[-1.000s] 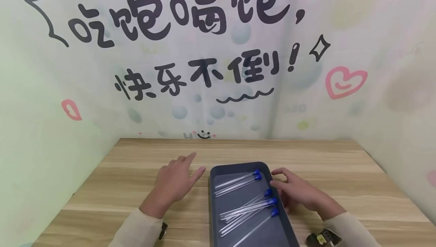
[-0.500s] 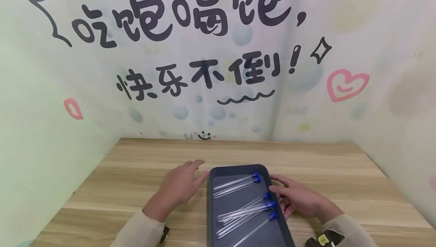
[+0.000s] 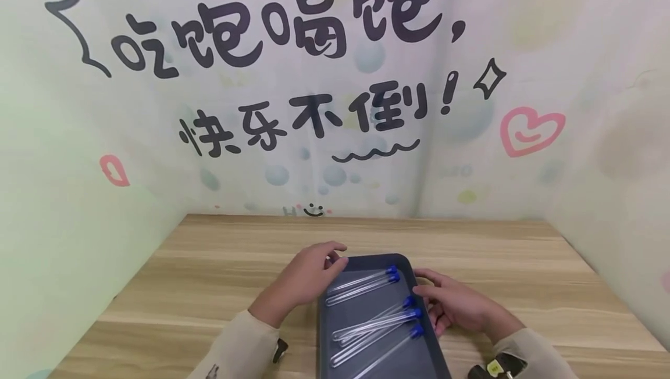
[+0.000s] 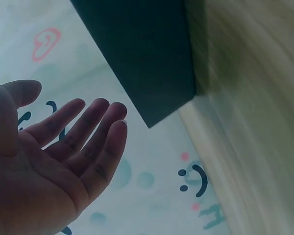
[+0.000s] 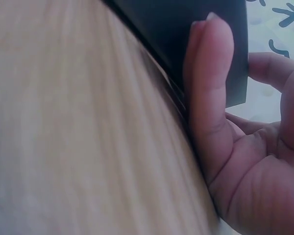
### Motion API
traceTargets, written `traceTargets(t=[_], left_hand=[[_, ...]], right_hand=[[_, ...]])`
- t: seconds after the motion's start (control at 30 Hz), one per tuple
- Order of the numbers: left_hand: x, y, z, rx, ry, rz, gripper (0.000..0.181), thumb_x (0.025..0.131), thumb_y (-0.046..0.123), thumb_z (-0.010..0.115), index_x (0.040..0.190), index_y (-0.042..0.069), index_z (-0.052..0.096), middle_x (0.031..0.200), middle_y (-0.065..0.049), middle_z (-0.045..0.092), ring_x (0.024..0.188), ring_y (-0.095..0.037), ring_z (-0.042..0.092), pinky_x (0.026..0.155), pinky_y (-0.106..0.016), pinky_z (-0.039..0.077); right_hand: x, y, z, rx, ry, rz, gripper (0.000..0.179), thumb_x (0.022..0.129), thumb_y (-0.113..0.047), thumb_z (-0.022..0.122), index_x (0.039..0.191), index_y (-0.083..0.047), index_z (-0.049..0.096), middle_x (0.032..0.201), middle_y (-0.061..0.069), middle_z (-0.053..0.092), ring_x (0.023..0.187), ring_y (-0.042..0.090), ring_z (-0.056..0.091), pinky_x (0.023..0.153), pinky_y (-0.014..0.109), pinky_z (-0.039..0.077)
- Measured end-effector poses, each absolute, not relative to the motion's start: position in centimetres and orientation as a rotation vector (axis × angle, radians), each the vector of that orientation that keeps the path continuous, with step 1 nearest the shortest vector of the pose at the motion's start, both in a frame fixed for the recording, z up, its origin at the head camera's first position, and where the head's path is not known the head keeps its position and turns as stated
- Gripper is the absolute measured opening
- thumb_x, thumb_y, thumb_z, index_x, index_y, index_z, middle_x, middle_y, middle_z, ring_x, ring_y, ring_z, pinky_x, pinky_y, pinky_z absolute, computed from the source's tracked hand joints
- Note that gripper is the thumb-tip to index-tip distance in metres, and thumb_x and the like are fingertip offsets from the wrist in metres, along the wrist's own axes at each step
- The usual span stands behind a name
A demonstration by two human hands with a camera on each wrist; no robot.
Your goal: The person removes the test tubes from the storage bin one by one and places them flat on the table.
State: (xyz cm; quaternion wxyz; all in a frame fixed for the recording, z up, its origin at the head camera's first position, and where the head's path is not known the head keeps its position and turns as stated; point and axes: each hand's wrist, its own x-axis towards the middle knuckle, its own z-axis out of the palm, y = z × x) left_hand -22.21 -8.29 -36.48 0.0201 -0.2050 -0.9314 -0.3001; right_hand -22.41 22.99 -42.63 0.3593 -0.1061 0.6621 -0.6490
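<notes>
A dark grey rectangular tray (image 3: 337, 364) lies on the table, holding several clear test tubes (image 3: 374, 325) with blue caps pointing right. My left hand (image 3: 309, 271) is at the tray's far left corner, its thumb and fingers overlapping the rim in the head view. In the left wrist view its fingers (image 4: 90, 137) are relaxed and spread, beside the tray's outer wall (image 4: 142, 54), with nothing between them. On the opposite side, my right hand (image 3: 460, 303) touches the tray's right edge. Its fairly straight fingers (image 5: 210, 73) lie along the outer wall in the right wrist view, thumb at the rim.
The wood-grain table (image 3: 209, 286) runs back to a printed fabric backdrop (image 3: 293, 152) with black lettering and pink hearts. More fabric rises at the left and right sides. A dark device (image 3: 502, 364) sits at the right sleeve.
My left hand has moved right, from beside the tray to its far left corner. The right hand stays at the right edge, and the tray sits slightly further left in view.
</notes>
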Motion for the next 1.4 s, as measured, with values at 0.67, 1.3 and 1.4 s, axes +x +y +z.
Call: traceTargets(t=[0.67,1.3,1.4], left_hand=[[-23.5,-6.8,-38.1,-0.849,-2.951,-0.895,0.036,0.086,0.022,0.064,0.121,0.015,0.058,0.098,0.001,0.065,0.089,-0.01,0.059,0.077,-0.026,0.049],[-23.0,-6.5,-38.8,-0.911,-2.931,-0.577,0.038,0.078,0.013,0.069,0.115,0.017,0.061,0.087,0.004,0.06,0.077,-0.004,0.051,0.073,-0.023,0.045],[-22.8,-6.5,-39.3,-0.925,-2.936,-0.553,0.039,0.078,0.013,0.07,0.115,0.016,0.061,0.086,0.005,0.06,0.077,-0.004,0.052,0.073,-0.023,0.046]], right_hand=[[-22.3,22.8,-42.4,-0.279,1.767,-1.675,0.073,0.093,-0.028,0.049,0.147,-0.015,0.002,0.081,0.008,0.059,0.055,0.013,0.057,0.05,0.031,0.052],[-22.2,22.7,-42.5,-0.294,1.77,-1.694,0.073,0.092,-0.023,0.049,0.147,-0.015,0.001,0.082,0.01,0.059,0.057,0.013,0.059,0.052,0.034,0.053],[-22.1,22.8,-42.7,-0.282,1.759,-1.692,0.073,0.092,-0.023,0.048,0.147,-0.015,0.001,0.082,0.01,0.06,0.056,0.014,0.059,0.051,0.034,0.053]])
